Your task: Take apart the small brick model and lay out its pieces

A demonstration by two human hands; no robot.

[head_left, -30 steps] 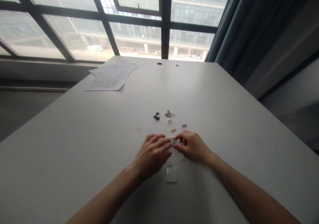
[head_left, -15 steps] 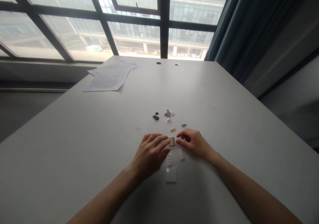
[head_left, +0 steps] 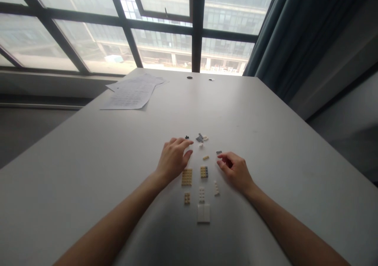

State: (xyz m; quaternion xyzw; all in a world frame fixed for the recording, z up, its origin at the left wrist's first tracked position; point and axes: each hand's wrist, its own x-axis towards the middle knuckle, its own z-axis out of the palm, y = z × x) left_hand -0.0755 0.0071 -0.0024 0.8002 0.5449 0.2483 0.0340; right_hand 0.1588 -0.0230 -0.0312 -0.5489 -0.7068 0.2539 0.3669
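Observation:
My left hand (head_left: 175,156) hovers with thumb and fingers apart and nothing between them, partly covering the small black bricks (head_left: 187,137). My right hand (head_left: 234,169) has loosely curled fingers, thumb and index apart, beside a small dark grey brick (head_left: 219,152). Between the hands lie a tan-and-grey studded block (head_left: 204,172) and a small tan brick (head_left: 206,157). A larger tan plate (head_left: 187,177) lies under my left wrist, and a smaller tan brick (head_left: 187,198) is nearer to me.
Grey bricks (head_left: 200,138) and a small white piece (head_left: 201,145) lie farther back. Closer are a white studded brick (head_left: 201,194), a narrow white strip (head_left: 216,188) and a smooth white tile (head_left: 203,213). Printed papers (head_left: 130,94) lie at the table's far left.
My left hand has moved away from the tan-and-grey block, up and left towards the black bricks, uncovering the tan plates. My right hand has drawn slightly right, off the block.

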